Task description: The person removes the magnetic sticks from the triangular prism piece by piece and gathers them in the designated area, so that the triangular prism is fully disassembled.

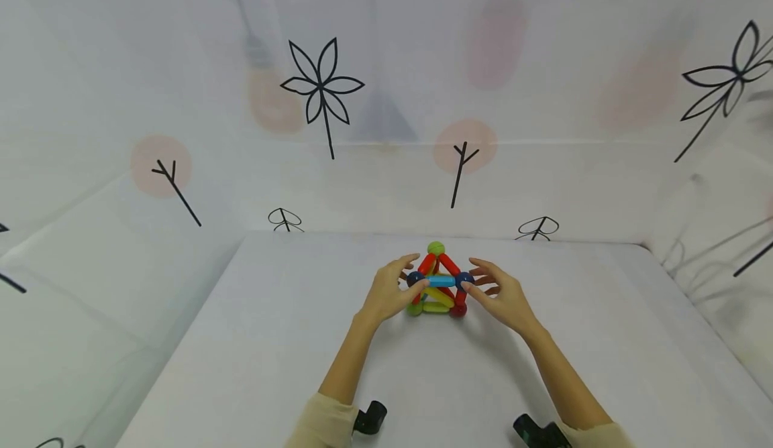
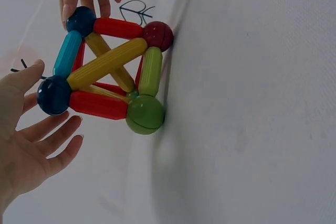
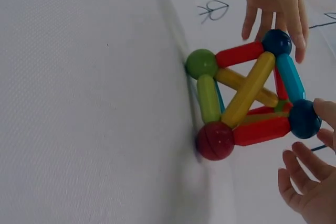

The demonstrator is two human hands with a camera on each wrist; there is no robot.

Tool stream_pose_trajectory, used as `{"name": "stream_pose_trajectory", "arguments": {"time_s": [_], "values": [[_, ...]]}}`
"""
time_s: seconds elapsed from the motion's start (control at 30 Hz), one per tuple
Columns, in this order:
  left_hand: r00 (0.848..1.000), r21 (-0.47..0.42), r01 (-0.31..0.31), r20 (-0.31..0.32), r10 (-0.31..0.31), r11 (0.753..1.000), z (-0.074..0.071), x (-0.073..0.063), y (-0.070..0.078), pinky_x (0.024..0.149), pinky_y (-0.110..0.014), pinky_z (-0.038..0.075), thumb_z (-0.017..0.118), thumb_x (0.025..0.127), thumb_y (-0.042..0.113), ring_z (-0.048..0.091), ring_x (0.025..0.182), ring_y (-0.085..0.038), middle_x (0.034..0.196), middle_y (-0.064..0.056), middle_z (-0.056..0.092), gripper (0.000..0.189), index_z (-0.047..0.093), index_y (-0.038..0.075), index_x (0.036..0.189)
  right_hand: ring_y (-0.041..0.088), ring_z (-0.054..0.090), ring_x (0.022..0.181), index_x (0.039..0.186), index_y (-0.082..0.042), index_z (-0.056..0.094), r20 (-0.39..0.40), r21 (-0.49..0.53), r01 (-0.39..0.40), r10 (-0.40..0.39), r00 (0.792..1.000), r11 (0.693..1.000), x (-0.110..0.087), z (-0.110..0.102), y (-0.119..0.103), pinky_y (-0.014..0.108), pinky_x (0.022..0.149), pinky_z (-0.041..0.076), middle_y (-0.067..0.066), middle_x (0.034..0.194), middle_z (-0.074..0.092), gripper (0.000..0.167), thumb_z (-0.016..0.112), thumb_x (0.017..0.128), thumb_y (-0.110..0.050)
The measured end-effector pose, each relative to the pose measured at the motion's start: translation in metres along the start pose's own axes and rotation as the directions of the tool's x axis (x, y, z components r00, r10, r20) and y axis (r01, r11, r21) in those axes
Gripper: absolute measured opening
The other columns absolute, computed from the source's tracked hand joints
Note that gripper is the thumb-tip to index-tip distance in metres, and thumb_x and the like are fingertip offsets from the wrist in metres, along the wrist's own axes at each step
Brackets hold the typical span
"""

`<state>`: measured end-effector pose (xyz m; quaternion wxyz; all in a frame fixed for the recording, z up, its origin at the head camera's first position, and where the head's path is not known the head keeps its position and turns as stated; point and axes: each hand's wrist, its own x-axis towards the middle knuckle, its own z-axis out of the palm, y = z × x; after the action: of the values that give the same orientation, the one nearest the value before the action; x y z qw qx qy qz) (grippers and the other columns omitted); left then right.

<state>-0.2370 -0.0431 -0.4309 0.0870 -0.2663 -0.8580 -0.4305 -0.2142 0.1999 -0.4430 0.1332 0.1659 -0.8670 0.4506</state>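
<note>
A structure of magnetic rods and balls stands on the white table. It has a blue rod between two dark blue balls, red rods, and yellow rods. Low on it are a green ball and a dark red ball; a light green ball tops it. My left hand is at the left blue ball, thumb beside it and fingers spread. On the other side, my right hand has its thumb at the right blue ball, fingers loosely extended. Neither hand wraps round a piece.
The white table extends around the structure. Behind it rises a pale cloth backdrop with printed flowers and trees. Dark wrist devices sit at both sleeves.
</note>
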Motion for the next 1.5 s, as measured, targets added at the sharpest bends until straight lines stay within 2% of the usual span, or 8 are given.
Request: {"name": "stream_pose_trajectory", "arguments": {"time_s": [0.23,0.37,0.57,0.73,1.07,1.2,1.37,1.5], "values": [[1.000,-0.014,-0.013,-0.005,0.013,1.000,0.009,0.000,0.005,0.073,-0.031,0.052,0.065,0.088,0.018,0.059,0.085,-0.020,0.108,-0.014,0.066,0.036,0.061,0.001,0.119,0.027,0.062,0.083,0.117,0.002,0.061,-0.015,0.005,0.051,-0.050,0.999,0.999,0.002,0.010,-0.004,0.026,0.067,0.052,0.015,0.100,0.067,0.036,0.069,0.084,-0.010],[0.999,-0.018,-0.022,-0.041,0.021,1.000,0.014,-0.001,0.005,0.077,-0.028,0.051,0.065,0.087,0.013,0.061,0.091,-0.021,0.106,-0.013,0.066,0.027,0.065,0.001,0.111,0.027,0.061,0.082,0.114,0.003,0.063,-0.042,0.010,0.033,-0.033,0.999,0.999,0.002,0.012,-0.006,0.026,0.066,0.051,0.014,0.094,0.067,0.034,0.069,0.082,-0.007],[0.997,-0.034,-0.021,-0.068,0.019,0.999,0.020,-0.003,0.005,0.071,-0.024,0.050,0.065,0.086,0.014,0.058,0.084,-0.021,0.095,-0.012,0.065,0.020,0.067,0.001,0.101,0.027,0.061,0.083,0.114,0.002,0.063,-0.053,0.017,0.004,-0.003,0.999,1.000,0.002,0.014,-0.004,0.025,0.066,0.051,0.013,0.093,0.068,0.034,0.070,0.082,-0.009],[0.998,-0.057,-0.016,-0.068,0.012,0.998,0.021,-0.006,0.005,0.067,-0.021,0.049,0.066,0.086,0.015,0.055,0.080,-0.018,0.092,-0.011,0.064,0.019,0.066,0.001,0.099,0.025,0.062,0.082,0.113,0.003,0.063,-0.051,0.024,-0.003,0.004,0.999,1.000,0.000,0.013,-0.004,0.025,0.066,0.051,0.012,0.093,0.068,0.035,0.071,0.082,-0.011],[0.998,-0.066,0.004,-0.063,-0.008,0.998,0.022,-0.015,0.007,0.071,-0.022,0.048,0.066,0.086,0.018,0.055,0.083,-0.016,0.094,-0.008,0.065,0.020,0.066,0.004,0.100,0.025,0.061,0.084,0.115,0.004,0.063,-0.036,0.064,-0.048,0.051,0.998,0.997,-0.004,0.014,-0.009,0.024,0.068,0.050,0.013,0.096,0.068,0.038,0.072,0.082,-0.012],[0.997,-0.062,-0.005,-0.072,0.000,0.998,0.022,-0.018,0.007,0.066,-0.021,0.047,0.066,0.085,0.017,0.052,0.079,-0.016,0.092,-0.009,0.064,0.020,0.066,0.004,0.100,0.025,0.060,0.084,0.115,0.004,0.062,-0.041,0.064,-0.050,0.053,0.998,0.997,-0.005,0.015,-0.010,0.025,0.069,0.050,0.012,0.095,0.068,0.038,0.072,0.082,-0.013],[0.997,-0.070,-0.015,-0.076,0.009,0.997,0.022,-0.021,0.008,0.059,-0.019,0.045,0.065,0.084,0.015,0.049,0.075,-0.015,0.089,-0.010,0.061,0.020,0.066,0.003,0.099,0.020,0.057,0.081,0.115,0.003,0.063,-0.044,0.035,-0.029,0.031,0.999,0.999,-0.006,0.015,-0.012,0.023,0.067,0.049,0.012,0.092,0.066,0.038,0.072,0.082,-0.012],[0.997,-0.082,-0.007,-0.083,0.000,0.997,0.023,-0.023,0.008,0.062,-0.020,0.045,0.065,0.084,0.017,0.049,0.077,-0.014,0.089,-0.009,0.061,0.019,0.065,0.004,0.098,0.016,0.055,0.075,0.114,0.004,0.063,-0.040,-0.008,0.012,-0.012,0.999,1.000,-0.007,0.012,-0.016,0.022,0.063,0.048,0.012,0.092,0.064,0.037,0.071,0.080,-0.007]]}}
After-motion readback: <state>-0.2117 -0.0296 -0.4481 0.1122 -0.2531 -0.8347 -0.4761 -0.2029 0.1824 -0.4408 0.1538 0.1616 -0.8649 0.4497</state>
